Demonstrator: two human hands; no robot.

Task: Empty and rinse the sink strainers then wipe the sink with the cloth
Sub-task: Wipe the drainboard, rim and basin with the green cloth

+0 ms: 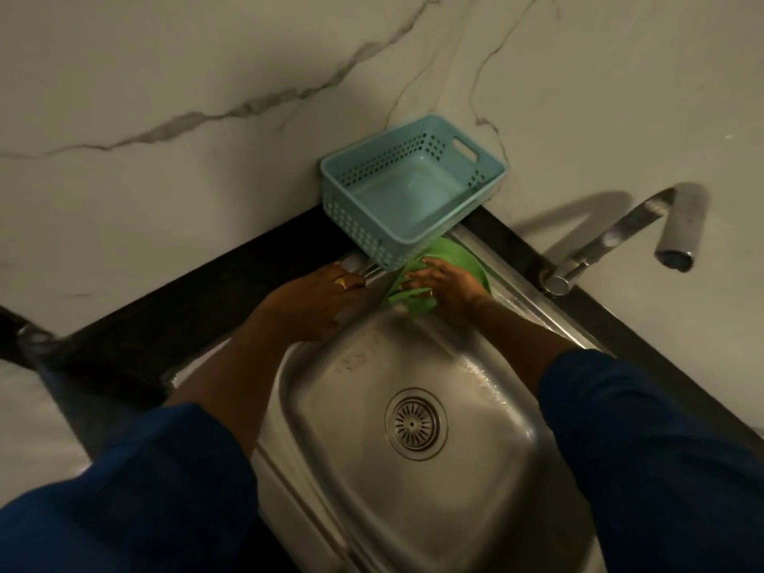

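A steel sink [347,390] fills the lower middle, with a round metal strainer [415,423] seated in its drain. At the sink's far rim lies a green cloth [469,262]. My right hand [446,283] presses on it with the fingers spread flat. Beside it on the left, my left hand [314,299], which wears a ring, rests on the ridged rim with its fingers straight. The fingertips reach the lower edge of the blue basket. Part of the cloth is hidden under the basket and my right hand.
A light blue perforated plastic basket [359,229] stands empty in the counter corner, overhanging the sink's far rim. A chrome faucet [645,225] rises at the right, its spout off to the side of the basin. Marble walls and a dark counter surround the sink.
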